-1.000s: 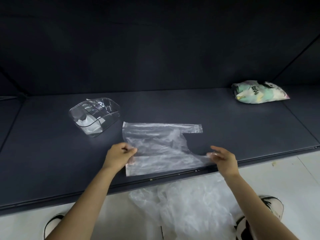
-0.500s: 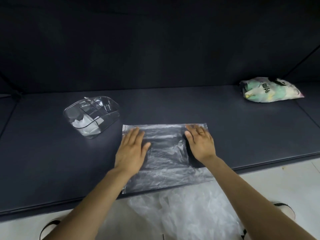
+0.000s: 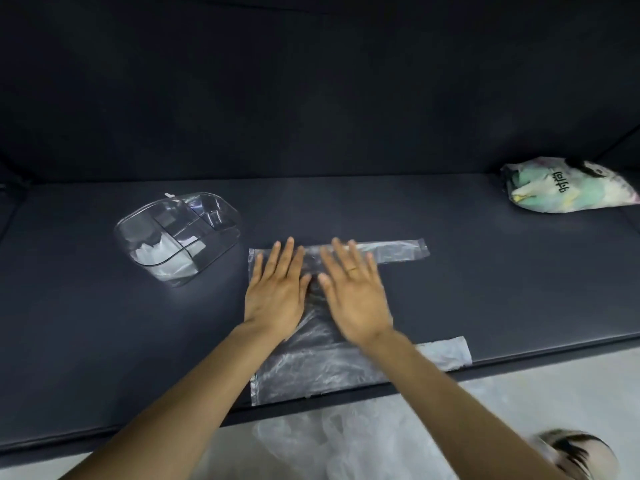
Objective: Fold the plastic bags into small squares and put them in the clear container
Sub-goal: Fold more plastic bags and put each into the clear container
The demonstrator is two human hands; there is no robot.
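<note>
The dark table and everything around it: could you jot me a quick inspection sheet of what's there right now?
Surface: dark table, matte, with a dark wall behind it.
Job's things: clear plastic bag spread flat at the near edge, both handle strips pointing right; clear container to its left, with white plastic already inside.
Clutter: printed packet at the far right.
Hands: left hand and right hand lie flat, side by side on the bag, fingers straight; a ring on the right hand.
Cables: nothing seen.
Surroundings: pale floor with a heap of loose bags below the table edge; a shoe at the lower right.
</note>
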